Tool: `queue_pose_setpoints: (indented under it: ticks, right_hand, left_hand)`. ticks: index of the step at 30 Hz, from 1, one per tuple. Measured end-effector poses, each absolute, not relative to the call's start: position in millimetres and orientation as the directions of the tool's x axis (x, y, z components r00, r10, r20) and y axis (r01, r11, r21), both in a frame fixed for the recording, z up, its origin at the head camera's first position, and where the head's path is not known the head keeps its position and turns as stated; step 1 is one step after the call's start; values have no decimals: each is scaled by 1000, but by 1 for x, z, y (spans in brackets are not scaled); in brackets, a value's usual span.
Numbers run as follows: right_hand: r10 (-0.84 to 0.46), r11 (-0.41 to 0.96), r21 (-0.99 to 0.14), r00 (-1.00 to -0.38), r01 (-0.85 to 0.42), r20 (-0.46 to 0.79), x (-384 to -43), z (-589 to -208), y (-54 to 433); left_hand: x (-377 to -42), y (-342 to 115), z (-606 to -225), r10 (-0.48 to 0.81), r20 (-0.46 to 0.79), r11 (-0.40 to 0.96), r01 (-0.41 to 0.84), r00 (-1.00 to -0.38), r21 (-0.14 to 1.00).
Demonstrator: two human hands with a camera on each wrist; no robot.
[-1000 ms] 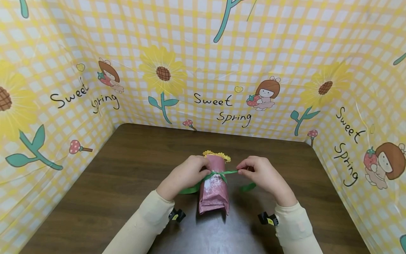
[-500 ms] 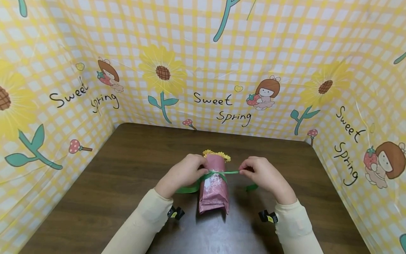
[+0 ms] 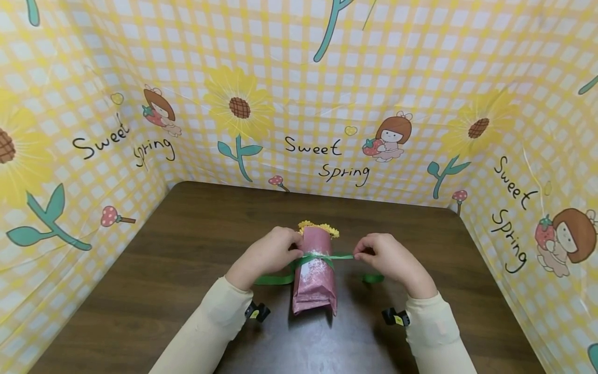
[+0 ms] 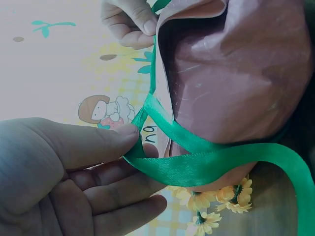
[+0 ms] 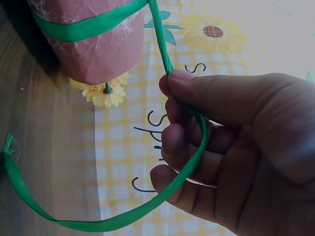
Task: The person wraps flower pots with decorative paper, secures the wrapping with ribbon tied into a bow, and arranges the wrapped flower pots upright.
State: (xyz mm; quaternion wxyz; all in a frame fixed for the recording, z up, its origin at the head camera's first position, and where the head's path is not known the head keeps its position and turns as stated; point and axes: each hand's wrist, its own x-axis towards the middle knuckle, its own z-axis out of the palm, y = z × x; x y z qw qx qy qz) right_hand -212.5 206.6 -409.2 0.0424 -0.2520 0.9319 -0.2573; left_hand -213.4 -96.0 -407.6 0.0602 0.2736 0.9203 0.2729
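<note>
A bouquet wrapped in pink paper (image 3: 314,291) lies on the table, its yellow flowers (image 4: 201,206) showing past the far end. Green ribbon (image 5: 86,27) runs around the wrapper and crosses on top. My left hand (image 3: 272,254) pinches the ribbon between thumb and fingers close to the crossing, and a loose tail hangs away from it in the left wrist view. To the right of the bouquet, my right hand (image 3: 385,259) pinches the other end, which stretches straight from the crossing. Beyond those fingers the ribbon curves down to a frayed tip (image 5: 9,145).
The dark wooden table (image 3: 187,228) is enclosed at the back and sides by a yellow checked cloth (image 3: 299,104) printed with sunflowers and words. Black wrist cameras (image 3: 257,311) sit at both cuffs.
My right hand has drawn slightly right with its ribbon end, and my left hand has shifted slightly left. The bouquet stays in place.
</note>
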Motion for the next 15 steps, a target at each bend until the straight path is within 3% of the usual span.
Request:
queue_pose_setpoints:
  ticks: [15]
  right_hand:
    - [-485, 740, -537, -874, -405, -10, -216, -416, 212]
  left_hand:
    - [-216, -99, -409, 530, -7, 701, 434, -848, 565]
